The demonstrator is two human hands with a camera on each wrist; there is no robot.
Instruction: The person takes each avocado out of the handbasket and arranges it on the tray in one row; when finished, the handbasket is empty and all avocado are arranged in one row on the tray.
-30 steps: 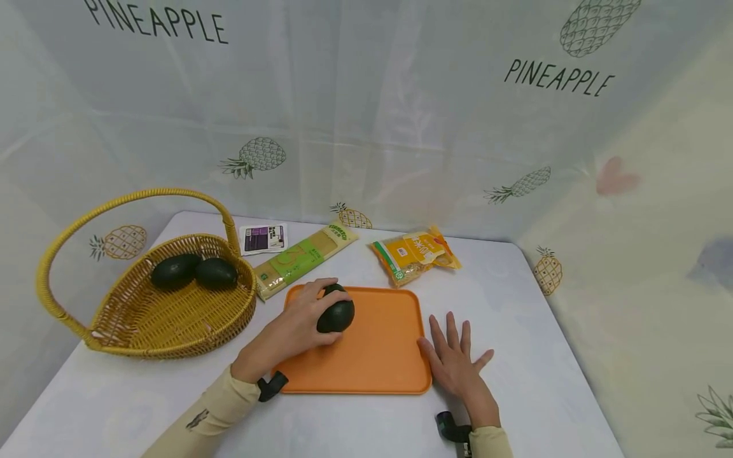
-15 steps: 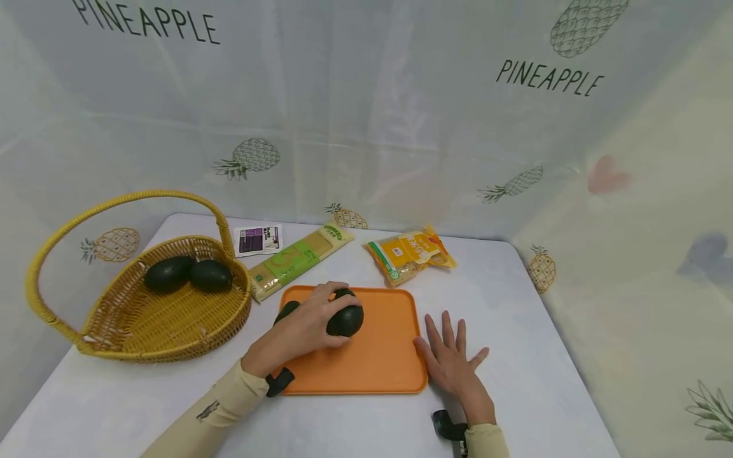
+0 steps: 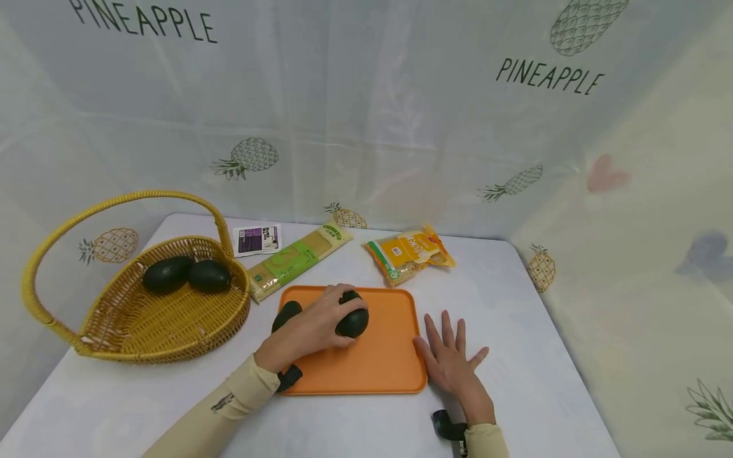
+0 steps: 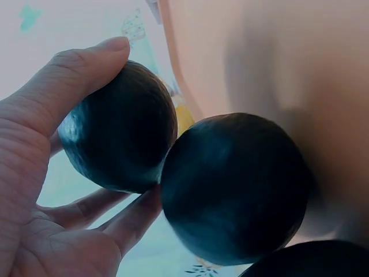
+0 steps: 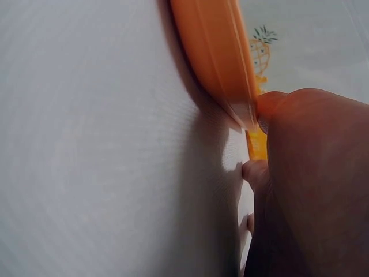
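My left hand (image 3: 323,321) grips a dark green avocado (image 3: 352,321) low over the orange tray (image 3: 389,356). In the left wrist view the thumb and fingers curl round this avocado (image 4: 118,127), and a second avocado (image 4: 236,190) sits right beside it. A further dark rounded shape (image 4: 317,262) cuts into the bottom right corner there. The head view has one avocado (image 3: 286,314) at the tray's left side, partly hidden by the hand. My right hand (image 3: 455,366) lies with fingers spread on the white table, its thumb at the tray's right rim (image 5: 230,63).
A yellow wicker basket (image 3: 166,324) with a tall handle stands at left, holding two avocados (image 3: 189,275). Behind the tray lie a purple-and-white packet (image 3: 257,240), a green noodle pack (image 3: 298,261) and an orange-yellow grain bag (image 3: 409,254). A pineapple-print curtain hangs behind.
My left hand has moved right across the tray with the avocado, bringing the avocado at the tray's left side into view. The right hand keeps its place at the rim.
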